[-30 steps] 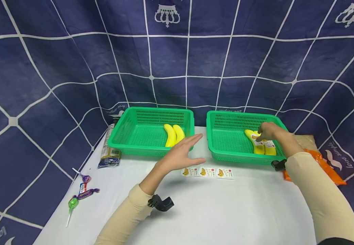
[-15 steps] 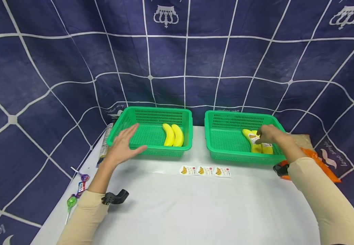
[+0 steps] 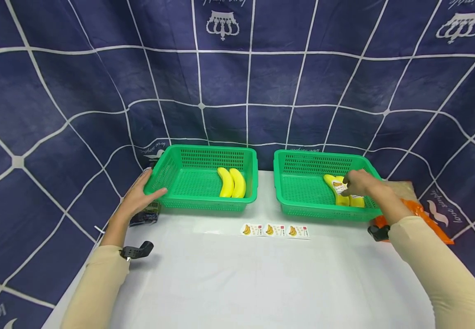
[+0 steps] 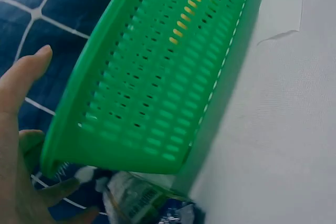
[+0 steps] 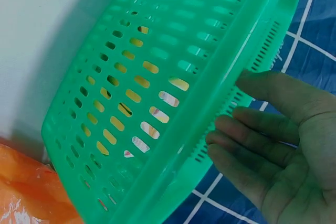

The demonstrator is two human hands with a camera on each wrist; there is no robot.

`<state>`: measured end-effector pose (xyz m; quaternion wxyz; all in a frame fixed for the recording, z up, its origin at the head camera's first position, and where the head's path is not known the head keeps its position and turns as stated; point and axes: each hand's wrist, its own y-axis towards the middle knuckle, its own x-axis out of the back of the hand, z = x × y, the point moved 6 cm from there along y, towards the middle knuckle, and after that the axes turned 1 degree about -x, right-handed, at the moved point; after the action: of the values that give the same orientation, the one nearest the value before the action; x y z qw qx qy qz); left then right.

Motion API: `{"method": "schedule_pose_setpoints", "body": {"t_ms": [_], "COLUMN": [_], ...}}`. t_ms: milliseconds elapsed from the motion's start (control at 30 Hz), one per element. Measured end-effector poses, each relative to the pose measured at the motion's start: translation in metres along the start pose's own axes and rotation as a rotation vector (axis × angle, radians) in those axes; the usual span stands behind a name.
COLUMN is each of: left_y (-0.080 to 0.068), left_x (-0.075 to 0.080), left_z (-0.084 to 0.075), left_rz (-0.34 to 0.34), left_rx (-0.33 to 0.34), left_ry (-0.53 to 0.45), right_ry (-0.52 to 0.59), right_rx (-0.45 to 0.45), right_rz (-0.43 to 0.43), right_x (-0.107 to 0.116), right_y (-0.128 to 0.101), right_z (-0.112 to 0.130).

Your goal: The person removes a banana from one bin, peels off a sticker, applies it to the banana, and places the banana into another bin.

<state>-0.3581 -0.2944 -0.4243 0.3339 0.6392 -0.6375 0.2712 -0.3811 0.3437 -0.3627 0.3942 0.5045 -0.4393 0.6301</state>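
White table (image 3: 262, 283) filled the lower half of the head view; both sleeved forearms entered from the bottom corners. Near the middle of the frame, a strip of three banana stickers (image 3: 275, 230) lay flat on the table, just in front of the gap between the two baskets.

Left of centre, the left hand (image 3: 138, 197) rested against the near left corner of the left green basket (image 3: 204, 205), fingers fairly straight along the outer wall, thumb towards the rim; grip wide, nothing held. Left wrist view showed the same corner with the thumb (image 4: 23, 77) beside the rim. A dark snack packet (image 3: 146, 214) lay partly under that hand, beside the basket. Two plain bananas (image 3: 231, 182) lay side by side inside this basket.

Right of centre, the right hand (image 3: 360, 183) was inside the right green basket (image 3: 303, 210), fingertips on a sticker on the labelled bananas (image 3: 341, 194) near the right wall; pinching or only touching could not be told. An orange bag (image 3: 426, 219) lay on the table to the right of this basket.

Behind everything hung a navy cloth backdrop (image 3: 237, 82) with white lines.
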Motion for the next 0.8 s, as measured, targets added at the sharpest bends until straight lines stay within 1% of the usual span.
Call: {"method": "schedule_pose_setpoints", "body": {"t_ms": [133,200,333,433,600,800], "left_y": [0.005,0.006,0.008,0.007,0.007,0.009], "left_x": [-0.009,-0.012,-0.014,-0.012,-0.011,-0.016], "left_z": [0.010,0.013,0.017,0.019,0.018,0.017], "left_rz": [0.034,0.029,-0.006,-0.025,-0.031,-0.022], "left_rx": [0.054,0.063,0.044,0.037,0.030,0.042], "left_ry": [-0.081,-0.096,-0.132,-0.151,-0.181,-0.218], "right_ry": [-0.003,-0.005,-0.010,-0.002,0.022,0.029], "right_rx": [-0.005,-0.003,0.005,0.019,0.044,0.064], "right_rz": [0.006,0.007,0.007,0.026,0.057,0.071], "right_x": [0.001,0.002,0.002,0.000,0.000,0.006], "right_y": [-0.005,-0.007,-0.009,-0.008,-0.006,-0.001], "right_z": [0.004,0.006,0.011,0.018,0.032,0.055]}}
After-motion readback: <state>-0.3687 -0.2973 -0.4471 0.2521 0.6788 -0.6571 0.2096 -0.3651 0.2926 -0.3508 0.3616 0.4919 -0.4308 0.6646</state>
